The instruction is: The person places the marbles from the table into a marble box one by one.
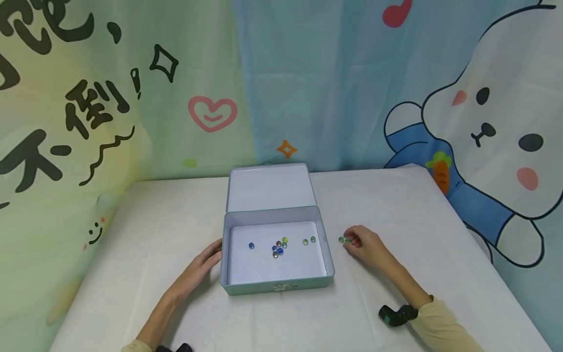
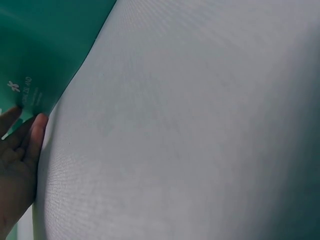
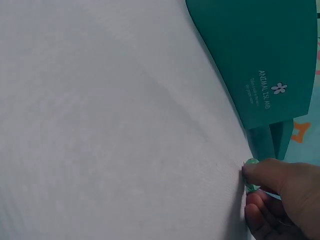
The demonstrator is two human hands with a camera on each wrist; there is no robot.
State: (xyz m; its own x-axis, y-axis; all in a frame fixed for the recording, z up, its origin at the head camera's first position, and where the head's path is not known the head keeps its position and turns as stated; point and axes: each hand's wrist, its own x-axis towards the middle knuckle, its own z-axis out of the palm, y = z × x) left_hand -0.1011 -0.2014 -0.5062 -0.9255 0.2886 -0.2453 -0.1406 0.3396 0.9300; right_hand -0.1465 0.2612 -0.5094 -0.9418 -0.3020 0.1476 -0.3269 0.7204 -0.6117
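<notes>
An open tin box (image 1: 277, 288), pale green outside and white inside, stands on the table with its lid (image 1: 271, 188) tipped back. Several glass marbles (image 1: 280, 251) in blue, green, yellow and brown lie on its floor. Against the box's left wall rests my left hand (image 1: 203, 266), its fingers extended; the left wrist view has them touching the green side. To the right of the box, my right hand (image 1: 364, 247) pinches a green marble (image 3: 251, 188) between thumb and fingers. A second green marble (image 1: 340, 239) sits right at the fingertips.
White cloth (image 1: 176, 205) covers the table. Behind it hangs a printed curtain (image 1: 290, 88) with a cartoon rabbit, hearts and lettering. A black wrist camera (image 1: 396, 315) is strapped on the right forearm near the sleeve (image 1: 444, 327).
</notes>
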